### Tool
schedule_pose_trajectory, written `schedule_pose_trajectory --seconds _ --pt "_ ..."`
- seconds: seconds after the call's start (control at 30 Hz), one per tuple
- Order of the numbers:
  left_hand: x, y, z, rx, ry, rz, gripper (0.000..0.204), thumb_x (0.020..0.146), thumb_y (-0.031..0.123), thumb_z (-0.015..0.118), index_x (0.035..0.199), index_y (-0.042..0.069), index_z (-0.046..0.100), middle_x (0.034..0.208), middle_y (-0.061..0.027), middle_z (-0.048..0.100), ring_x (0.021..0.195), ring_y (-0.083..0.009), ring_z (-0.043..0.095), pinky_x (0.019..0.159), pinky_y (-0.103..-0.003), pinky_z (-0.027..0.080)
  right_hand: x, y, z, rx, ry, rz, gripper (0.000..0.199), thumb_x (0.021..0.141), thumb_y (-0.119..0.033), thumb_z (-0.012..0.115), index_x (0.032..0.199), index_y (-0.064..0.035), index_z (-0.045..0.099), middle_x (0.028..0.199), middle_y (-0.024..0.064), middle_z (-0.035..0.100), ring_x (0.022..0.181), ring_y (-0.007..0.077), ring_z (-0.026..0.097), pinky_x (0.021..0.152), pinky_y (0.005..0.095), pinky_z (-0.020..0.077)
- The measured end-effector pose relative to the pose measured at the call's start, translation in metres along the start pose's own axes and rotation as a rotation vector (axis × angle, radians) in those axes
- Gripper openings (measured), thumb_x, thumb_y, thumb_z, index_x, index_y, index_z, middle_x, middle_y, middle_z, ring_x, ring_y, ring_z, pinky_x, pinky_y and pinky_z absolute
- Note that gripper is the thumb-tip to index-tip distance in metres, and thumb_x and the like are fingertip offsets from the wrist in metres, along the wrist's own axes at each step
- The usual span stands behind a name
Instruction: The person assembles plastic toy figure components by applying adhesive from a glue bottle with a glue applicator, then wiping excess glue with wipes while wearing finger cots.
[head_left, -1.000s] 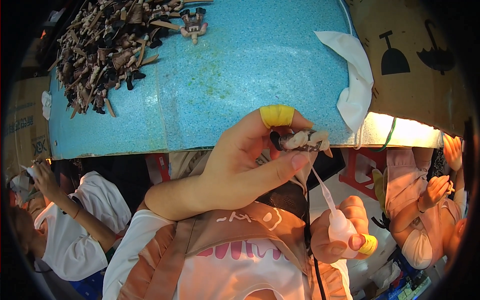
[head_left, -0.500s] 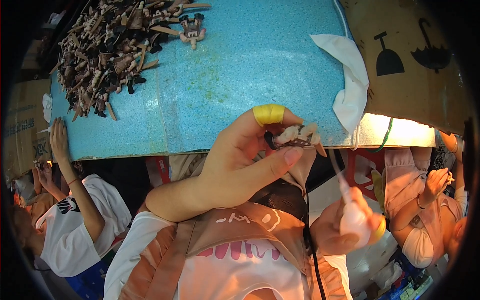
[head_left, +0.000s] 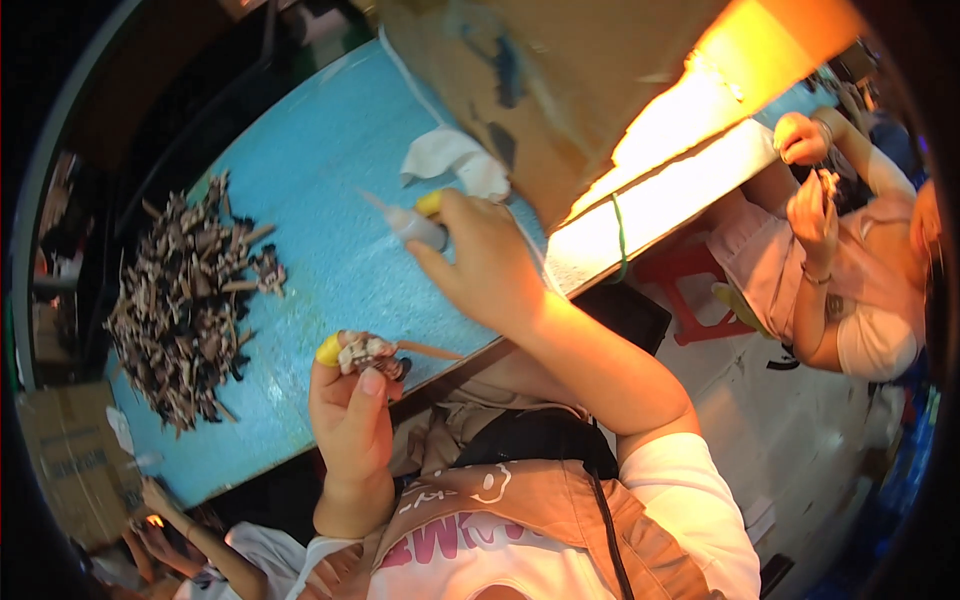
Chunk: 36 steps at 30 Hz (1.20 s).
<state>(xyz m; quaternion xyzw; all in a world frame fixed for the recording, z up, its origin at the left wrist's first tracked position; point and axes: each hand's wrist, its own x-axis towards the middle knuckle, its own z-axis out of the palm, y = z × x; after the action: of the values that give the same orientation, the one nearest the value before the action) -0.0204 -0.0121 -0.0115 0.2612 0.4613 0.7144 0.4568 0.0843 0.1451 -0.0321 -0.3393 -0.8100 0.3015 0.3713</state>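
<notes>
My left hand [head_left: 352,425] is near the table's front edge, pinching a small figurine [head_left: 368,352] between thumb and index finger. The figurine is pale and brown, and a flat wooden stick [head_left: 430,350] juts from it to the right. Farther off, over the blue tabletop, my right hand [head_left: 485,255] grips a small white squeeze bottle [head_left: 418,228] with a long thin nozzle that points to the far left. Whether the bottle touches the tabletop I cannot tell. Yellow tape wraps a finger on each hand.
A heap of similar figurines with sticks [head_left: 185,310] covers the left of the blue table [head_left: 310,160]. White cloth or paper [head_left: 455,165] lies beside a large cardboard box [head_left: 590,90]. A green cord [head_left: 618,235] crosses the table edge. Other people sit at the right and lower left.
My view has turned to the right. My right hand has carried the bottle from beside my body out over the table. My left hand still holds the figurine, now more upright.
</notes>
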Motion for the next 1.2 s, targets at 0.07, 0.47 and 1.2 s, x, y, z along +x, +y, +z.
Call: schedule_pose_trajectory --seconds 0.07,0.47,1.2 --pt "0.001 0.001 -0.001 0.007 -0.016 0.007 0.034 0.083 0.007 0.057 0.115 0.003 0.045 0.101 -0.0095 0.055 0.081 -0.0134 0.052 0.063 -0.022 0.043 -0.002 0.000 0.007 -0.038 0.075 -0.015 0.036 0.070 -0.009 0.067 0.102 -0.0012 0.052 0.093 0.0133 0.057 0.089 0.0321 0.053 0.080 0.0371 0.0408" --pt "0.003 -0.002 0.002 0.037 -0.057 0.056 0.035 0.084 0.012 0.058 0.115 0.002 0.045 0.100 -0.0073 0.055 0.085 -0.0147 0.053 0.066 -0.024 0.044 -0.001 0.040 -0.095 -0.293 0.748 -0.277 0.018 0.074 0.000 0.056 0.091 -0.0028 0.058 0.080 0.0095 0.059 0.068 0.0261 0.057 0.060 0.0345 0.0450" --pt "-0.008 -0.002 0.017 -0.112 -0.307 -0.177 0.032 0.085 0.006 0.056 0.115 -0.001 0.045 0.104 -0.0115 0.055 0.096 -0.0189 0.056 0.074 -0.026 0.047 -0.082 -0.043 -0.061 0.568 0.285 -0.052 0.016 0.086 -0.012 0.057 0.093 0.0023 0.054 0.083 0.0131 0.060 0.070 0.0193 0.061 0.064 0.0299 0.0506"
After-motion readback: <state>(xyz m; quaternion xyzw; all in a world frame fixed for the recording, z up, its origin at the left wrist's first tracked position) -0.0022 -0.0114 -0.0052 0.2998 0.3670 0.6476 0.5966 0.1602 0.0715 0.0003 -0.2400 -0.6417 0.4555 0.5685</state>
